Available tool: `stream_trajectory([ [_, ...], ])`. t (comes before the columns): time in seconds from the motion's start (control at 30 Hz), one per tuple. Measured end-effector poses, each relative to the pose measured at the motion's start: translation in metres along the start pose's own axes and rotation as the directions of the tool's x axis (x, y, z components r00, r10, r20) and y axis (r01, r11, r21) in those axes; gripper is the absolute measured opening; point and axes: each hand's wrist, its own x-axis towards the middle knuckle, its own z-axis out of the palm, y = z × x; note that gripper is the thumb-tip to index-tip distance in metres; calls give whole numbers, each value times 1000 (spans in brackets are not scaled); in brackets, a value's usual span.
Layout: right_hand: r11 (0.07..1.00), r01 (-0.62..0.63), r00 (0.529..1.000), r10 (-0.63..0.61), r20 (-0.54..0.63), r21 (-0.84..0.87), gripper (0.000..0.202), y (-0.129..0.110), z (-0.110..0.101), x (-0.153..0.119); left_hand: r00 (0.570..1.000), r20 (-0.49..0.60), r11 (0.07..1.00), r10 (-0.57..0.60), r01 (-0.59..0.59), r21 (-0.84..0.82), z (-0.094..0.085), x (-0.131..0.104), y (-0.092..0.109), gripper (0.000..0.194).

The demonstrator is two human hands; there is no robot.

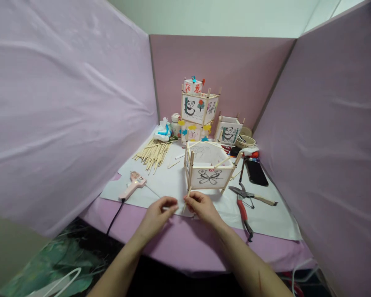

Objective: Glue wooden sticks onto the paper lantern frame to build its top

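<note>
My right hand (pixel 202 206) pinches a short wooden stick (pixel 187 199) near the front edge of the white paper. Just left of it, my left hand (pixel 160 214) has its thumb and fingertips apart, with nothing visible between them. Beyond my hands stands a paper-walled box frame of sticks (pixel 210 178), a butterfly drawn on its front. A pink glue gun (pixel 132 186) lies to the left, its black cable running off the table edge. On the right lie red-handled pruning shears (pixel 242 210) with another cutting tool (pixel 261 199) crossing close by.
Behind the frame rise a tiered lantern (pixel 193 109) and a smaller panda box (pixel 228 133). A pile of sticks (pixel 154 154) lies at the back left, near a tissue pack (pixel 163 131). A black phone (pixel 256 172) rests at the right. Fabric-covered panels enclose the table.
</note>
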Motion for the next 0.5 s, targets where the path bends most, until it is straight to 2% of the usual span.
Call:
stream_trajectory([
  [0.03, 1000, -3, 1000, 3, -11, 3, 38, 2, -3, 1, 992, -115, 991, 43, -27, 132, -14, 4, -5, 34],
  [0.07, 1000, -9, 1000, 9, -16, 11, 40, 3, -5, 1, 961, -250, 960, 116, -43, 278, -30, 8, -11, 36],
  [0.1, 1000, -17, 1000, 17, -12, 22, 41, 4, -6, 1, 925, -341, 903, 170, -8, 429, -45, 12, -18, 38],
  [0.13, 999, -27, 1000, 27, 3, 29, 42, 4, -6, 1, 897, -404, 828, 179, 84, 554, -60, 16, -26, 40],
  [0.2, 999, -44, 998, 43, 41, 27, 43, 4, -5, 1, 854, -515, 669, 78, 338, 662, -83, 21, -41, 49],
  [0.27, 998, -55, 995, 54, 79, 3, 43, 3, -3, -1, 842, -540, 564, -22, 456, 688, -96, 26, -54, 54],
  [0.33, 999, -52, 994, 53, 95, -14, 42, 4, -2, -1, 860, -506, 533, -61, 456, 712, -101, 31, -62, 55],
  [0.4, 999, -46, 994, 48, 94, -19, 40, 6, -3, 0, 884, -463, 555, -62, 416, 720, -104, 36, -64, 55],
  [0.5, 999, -40, 995, 41, 92, -13, 38, 10, -6, 3, 918, -387, 635, -86, 350, 689, -109, 43, -55, 55],
])
